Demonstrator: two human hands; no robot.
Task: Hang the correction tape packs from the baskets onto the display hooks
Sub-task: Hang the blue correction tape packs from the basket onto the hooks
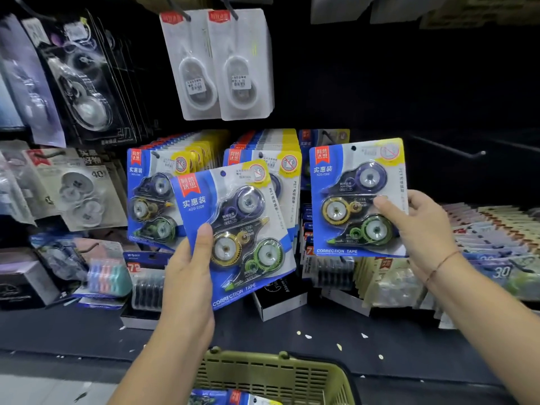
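Note:
My left hand [187, 273] grips a blue correction tape pack [236, 229] by its lower left edge, tilted, in front of two full rows of the same packs [152, 182] hanging on hooks. My right hand [420, 229] holds a second blue pack [358, 197] upright by its right edge, its punched hole near the top in front of a hook with one pack [324, 137] behind. A bare display hook [455, 150] sticks out to the right. Below, an olive green basket [277, 372] holds more packs [233, 397].
White correction tape packs [219, 65] hang above. Dark and grey packs [81, 92] fill the hooks at left. A dark shelf ledge [321, 337] carries boxed stationery, and rows of flat packets [491, 229] lie at right.

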